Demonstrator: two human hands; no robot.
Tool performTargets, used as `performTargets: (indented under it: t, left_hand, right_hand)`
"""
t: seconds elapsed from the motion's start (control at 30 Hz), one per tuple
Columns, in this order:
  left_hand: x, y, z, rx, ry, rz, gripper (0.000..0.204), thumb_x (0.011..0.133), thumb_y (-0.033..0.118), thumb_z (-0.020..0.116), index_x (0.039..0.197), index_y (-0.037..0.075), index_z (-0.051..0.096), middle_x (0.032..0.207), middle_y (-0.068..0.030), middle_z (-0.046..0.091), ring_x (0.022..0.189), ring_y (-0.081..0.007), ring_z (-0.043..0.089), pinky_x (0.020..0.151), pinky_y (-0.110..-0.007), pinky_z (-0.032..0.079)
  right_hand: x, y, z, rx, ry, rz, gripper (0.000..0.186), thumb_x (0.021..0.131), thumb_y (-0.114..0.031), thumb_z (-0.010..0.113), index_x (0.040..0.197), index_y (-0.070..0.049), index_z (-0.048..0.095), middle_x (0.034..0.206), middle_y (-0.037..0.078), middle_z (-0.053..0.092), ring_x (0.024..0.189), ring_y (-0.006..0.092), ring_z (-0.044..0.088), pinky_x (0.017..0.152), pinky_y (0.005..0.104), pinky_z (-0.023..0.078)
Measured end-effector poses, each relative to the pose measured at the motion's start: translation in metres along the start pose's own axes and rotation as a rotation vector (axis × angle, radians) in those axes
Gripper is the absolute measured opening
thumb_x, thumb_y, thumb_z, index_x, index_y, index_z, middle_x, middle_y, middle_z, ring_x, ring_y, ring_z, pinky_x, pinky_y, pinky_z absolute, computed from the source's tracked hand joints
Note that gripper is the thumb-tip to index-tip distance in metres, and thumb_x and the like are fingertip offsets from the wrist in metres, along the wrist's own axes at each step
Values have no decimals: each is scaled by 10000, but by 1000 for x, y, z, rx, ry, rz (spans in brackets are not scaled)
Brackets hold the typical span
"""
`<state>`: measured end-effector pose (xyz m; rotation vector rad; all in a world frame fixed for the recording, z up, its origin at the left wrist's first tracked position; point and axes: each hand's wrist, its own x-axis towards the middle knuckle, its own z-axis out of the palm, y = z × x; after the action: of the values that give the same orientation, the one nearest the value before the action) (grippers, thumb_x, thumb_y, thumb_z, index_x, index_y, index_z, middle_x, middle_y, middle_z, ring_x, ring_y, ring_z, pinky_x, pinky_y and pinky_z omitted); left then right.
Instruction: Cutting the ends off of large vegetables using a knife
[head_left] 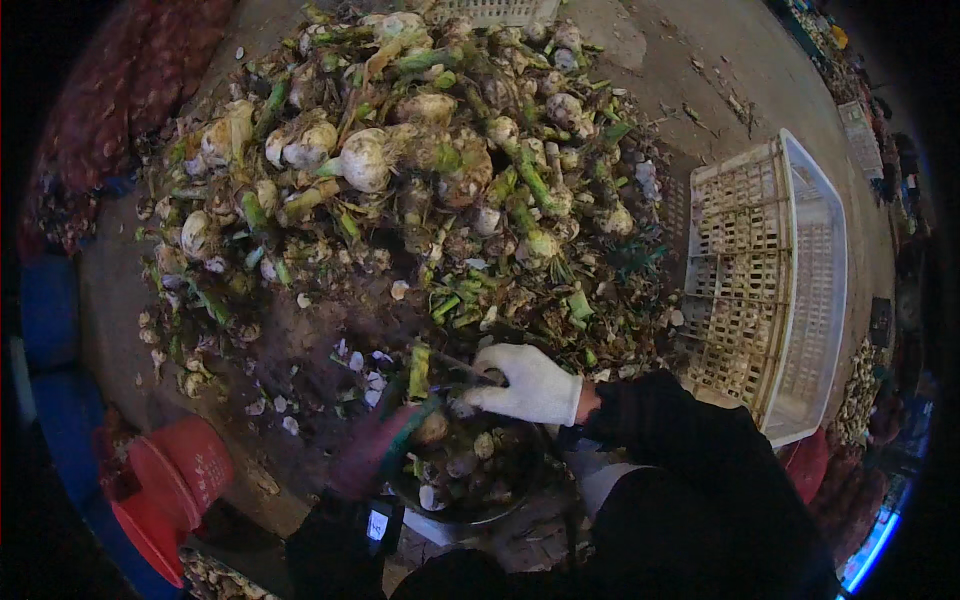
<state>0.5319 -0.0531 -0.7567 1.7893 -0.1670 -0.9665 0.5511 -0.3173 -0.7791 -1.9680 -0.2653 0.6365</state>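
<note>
My left hand (pixel 385 445), in a dark red and green glove smeared by motion, is closed around a bulb with a thick green stem (pixel 419 370) pointing up; most of that bulb is hidden. Close beside it, my right hand (pixel 525 385), in a white glove, is closed on a thin knife (pixel 455 364) whose blade reaches toward the stem. Below both hands sits a round dark basin (pixel 480 518) holding several dirty bulbs and loose pieces. In front of me rises a large heap of pale, soil-covered bulbs (pixel 365 160) with green stems and roots.
A white slatted plastic crate (pixel 740 260) lies on its side at the right. Red buckets (pixel 180 470) stand at the lower left, near blue containers (pixel 60 400). Red mesh sacks (pixel 130 90) are piled at the far left. White scales (pixel 375 385) litter the ground before the basin.
</note>
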Motion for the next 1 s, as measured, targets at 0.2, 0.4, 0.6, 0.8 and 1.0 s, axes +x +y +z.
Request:
performTargets:
  t: [0.2, 0.4, 0.6, 0.8, 1.0]
  left_hand:
    - [9, 40, 23, -470, 106, 1, 796, 813, 125, 664, 1468, 29, 223, 1405, -153, 409, 1247, -236, 456, 1052, -370, 376]
    - [18, 33, 21, 172, 205, 28, 759, 779, 92, 699, 1421, 38, 299, 1314, -127, 471, 1221, -226, 465, 1040, -364, 379]
    - [12, 20, 36, -438, 161, 2, 823, 733, 139, 762, 1416, 71, 308, 1269, -115, 496, 1167, -208, 498, 982, -351, 435]
    - [-30, 30, 16, 571, 102, -55, 722, 740, 256, 765, 1356, 88, 429, 1196, -151, 552, 1094, -275, 551, 925, -402, 468]
    - [-17, -9, 3, 526, 78, -70, 645, 756, 337, 730, 1306, 84, 507, 1157, -192, 579, 1064, -380, 567, 902, -462, 466]
  right_hand:
    - [9, -5, -7, 231, 14, 237, 417, 839, -372, 649, 989, 17, 645, 790, 127, 649, 767, 251, 639, 735, 359, 496]
    - [2, 7, 4, 478, -67, 308, 451, 853, -376, 647, 1069, 21, 631, 858, 95, 672, 832, 171, 628, 744, 335, 480]
    - [-2, -11, -4, 231, -70, 113, 482, 837, -403, 654, 1051, 28, 620, 836, 184, 657, 803, 264, 642, 731, 369, 482]
    - [-13, 8, -24, 117, 17, 227, 387, 793, -352, 701, 932, 5, 639, 752, 171, 622, 723, 282, 627, 676, 374, 487]
    - [-34, 44, -13, -150, 83, 111, 410, 769, -377, 704, 895, 7, 636, 813, 197, 614, 783, 364, 613, 701, 416, 487]
